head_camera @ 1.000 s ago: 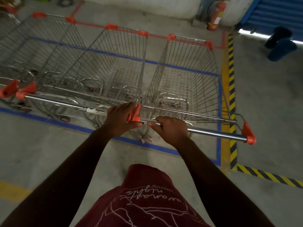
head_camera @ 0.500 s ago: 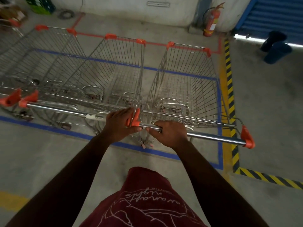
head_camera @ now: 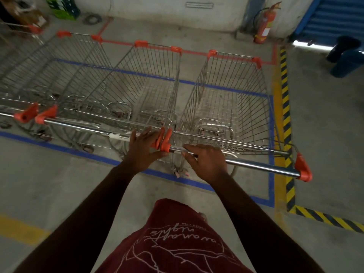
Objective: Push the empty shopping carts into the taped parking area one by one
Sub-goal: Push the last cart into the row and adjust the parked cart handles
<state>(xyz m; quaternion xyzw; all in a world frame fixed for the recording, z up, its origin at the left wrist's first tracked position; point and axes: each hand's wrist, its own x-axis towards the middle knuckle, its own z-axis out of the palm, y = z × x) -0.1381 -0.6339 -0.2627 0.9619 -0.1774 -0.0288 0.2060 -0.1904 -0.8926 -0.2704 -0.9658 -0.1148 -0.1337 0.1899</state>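
Fingers point(head_camera: 136, 135) of left hand point(head_camera: 142, 151) nearly straight and spread, laid over the handle bar point(head_camera: 78, 126) of the middle cart point(head_camera: 137, 89), thumb stretched toward the orange end caps point(head_camera: 164, 139); not wrapped round the bar. Fingers point(head_camera: 192, 149) of right hand point(head_camera: 206, 164) loosely bent, draped on the handle bar point(head_camera: 256, 166) of the right cart point(head_camera: 232, 99), grip from below not visible. Both carts empty, side by side, baskets inside the blue tape outline point(head_camera: 271, 144), handles reaching past its near line. More carts point(head_camera: 29, 75) left of the middle cart, likewise within the outline. Red tape line point(head_camera: 193, 52) just beyond the cart fronts. Yellow-and-black hazard stripe point(head_camera: 285, 115) right of the blue outline, running alongside it. Red fire extinguisher point(head_camera: 264, 26) against the wall, beyond the outline's far right corner. Dark blue bins point(head_camera: 346, 60) farther right of the stripe. Green crate point(head_camera: 63, 7) by the wall beyond the outline's left part. Maroon printed shirt point(head_camera: 177, 243) nearest, below the arms.
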